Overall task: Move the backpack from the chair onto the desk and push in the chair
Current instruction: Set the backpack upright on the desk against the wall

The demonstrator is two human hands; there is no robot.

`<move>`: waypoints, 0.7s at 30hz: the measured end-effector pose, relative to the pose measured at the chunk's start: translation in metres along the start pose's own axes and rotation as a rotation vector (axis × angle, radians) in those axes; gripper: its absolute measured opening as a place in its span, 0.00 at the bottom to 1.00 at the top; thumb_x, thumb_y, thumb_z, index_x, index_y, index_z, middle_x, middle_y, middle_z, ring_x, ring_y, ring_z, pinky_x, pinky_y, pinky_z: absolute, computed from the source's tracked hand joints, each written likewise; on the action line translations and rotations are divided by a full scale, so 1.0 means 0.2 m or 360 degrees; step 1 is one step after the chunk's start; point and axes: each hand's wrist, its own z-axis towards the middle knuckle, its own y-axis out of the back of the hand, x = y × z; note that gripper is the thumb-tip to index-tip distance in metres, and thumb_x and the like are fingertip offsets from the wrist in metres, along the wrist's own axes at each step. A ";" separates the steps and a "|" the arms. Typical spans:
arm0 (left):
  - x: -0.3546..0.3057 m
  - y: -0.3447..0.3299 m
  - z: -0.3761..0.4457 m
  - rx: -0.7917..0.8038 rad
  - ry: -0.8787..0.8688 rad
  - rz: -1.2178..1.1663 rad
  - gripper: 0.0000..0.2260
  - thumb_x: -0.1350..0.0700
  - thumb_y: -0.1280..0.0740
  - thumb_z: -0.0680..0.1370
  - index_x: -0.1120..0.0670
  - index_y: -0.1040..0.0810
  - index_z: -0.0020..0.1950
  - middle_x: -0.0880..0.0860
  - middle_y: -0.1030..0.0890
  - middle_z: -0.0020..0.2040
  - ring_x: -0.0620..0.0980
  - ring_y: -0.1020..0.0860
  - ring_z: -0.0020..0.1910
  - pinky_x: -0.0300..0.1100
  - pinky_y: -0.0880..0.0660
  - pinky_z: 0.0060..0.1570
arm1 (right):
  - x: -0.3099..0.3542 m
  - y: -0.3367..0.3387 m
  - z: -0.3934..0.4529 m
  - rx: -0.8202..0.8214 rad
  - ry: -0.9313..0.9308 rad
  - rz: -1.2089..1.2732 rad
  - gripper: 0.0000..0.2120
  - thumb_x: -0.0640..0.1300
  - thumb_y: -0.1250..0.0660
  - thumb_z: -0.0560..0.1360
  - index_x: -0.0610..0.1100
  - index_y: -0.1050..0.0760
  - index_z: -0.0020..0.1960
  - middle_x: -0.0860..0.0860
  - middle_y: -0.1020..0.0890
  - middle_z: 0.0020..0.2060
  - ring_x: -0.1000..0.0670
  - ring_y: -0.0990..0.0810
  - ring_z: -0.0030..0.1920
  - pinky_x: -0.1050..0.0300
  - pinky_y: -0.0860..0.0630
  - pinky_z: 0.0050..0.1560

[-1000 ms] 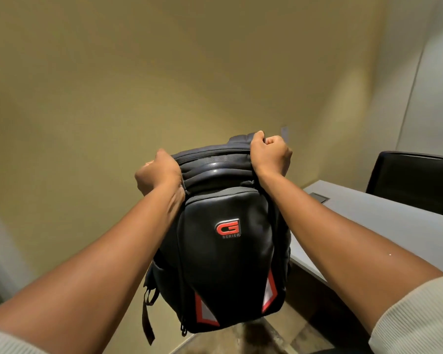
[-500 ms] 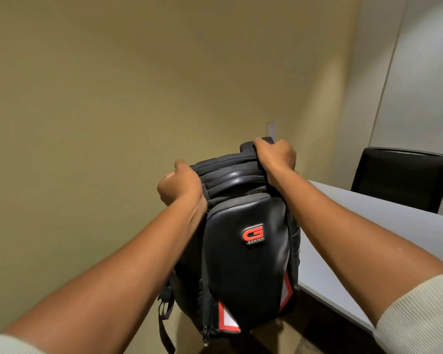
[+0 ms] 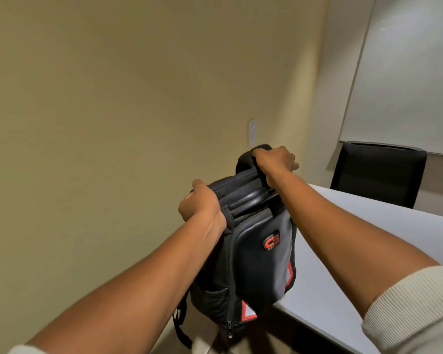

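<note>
A black backpack (image 3: 251, 264) with a red logo and red-and-white reflective corners hangs upright in the air at the near left corner of the grey desk (image 3: 368, 251). Its lower right corner overlaps the desk's edge; I cannot tell whether it touches. My left hand (image 3: 201, 206) grips the top left of the backpack. My right hand (image 3: 275, 159) is closed around the top handle. A black chair (image 3: 379, 175) stands at the far side of the desk. The chair the backpack came from is out of view.
A beige wall (image 3: 113, 123) runs close along the left. A whiteboard (image 3: 407, 72) hangs on the far right wall above the black chair. A small white plate (image 3: 252, 132) sits on the beige wall. A strip of floor shows below the backpack.
Both hands have carried the backpack to the right and toward the desk; its lower corner now overlaps the desk's corner. My view has turned right, showing more of the desk and whiteboard.
</note>
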 end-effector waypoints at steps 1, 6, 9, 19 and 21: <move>0.01 -0.04 0.05 0.0018 0.0040 0.0012 0.12 0.51 0.35 0.76 0.56 0.28 0.36 0.51 0.23 0.33 0.51 0.25 0.31 0.43 0.25 0.36 | 0.00 -0.03 0.07 -0.0011 -0.0020 -0.0013 0.25 0.50 0.33 0.71 0.40 0.29 0.64 0.43 0.29 0.63 0.40 0.33 0.65 0.43 0.26 0.59; 0.08 -0.29 0.31 0.0143 0.0163 0.0142 0.12 0.47 0.34 0.75 0.55 0.25 0.41 0.52 0.20 0.40 0.54 0.20 0.41 0.52 0.19 0.52 | -0.05 -0.17 0.38 -0.0108 -0.0124 0.0048 0.23 0.50 0.29 0.65 0.40 0.23 0.56 0.43 0.24 0.59 0.41 0.25 0.59 0.47 0.20 0.55; 0.13 -0.43 0.42 0.0202 0.0265 0.0174 0.12 0.46 0.35 0.74 0.55 0.24 0.43 0.52 0.19 0.44 0.54 0.20 0.44 0.52 0.20 0.53 | -0.10 -0.22 0.58 -0.0149 -0.0160 0.0082 0.24 0.50 0.28 0.61 0.40 0.23 0.54 0.43 0.23 0.57 0.41 0.23 0.56 0.48 0.19 0.54; 0.38 -0.89 0.74 0.0099 0.0352 0.0150 0.37 0.32 0.45 0.63 0.52 0.23 0.64 0.53 0.19 0.61 0.58 0.21 0.59 0.56 0.26 0.62 | -0.22 -0.35 1.19 -0.0068 -0.0017 0.0181 0.13 0.45 0.24 0.68 0.41 0.27 0.41 0.44 0.20 0.50 0.50 0.22 0.41 0.62 0.32 0.28; 0.45 -1.00 0.83 0.0046 0.0351 0.0104 0.41 0.32 0.47 0.61 0.52 0.26 0.67 0.53 0.20 0.63 0.57 0.23 0.61 0.55 0.28 0.64 | -0.22 -0.38 1.31 -0.0028 0.0009 0.0176 0.13 0.45 0.24 0.68 0.42 0.27 0.41 0.44 0.20 0.50 0.51 0.23 0.41 0.63 0.32 0.29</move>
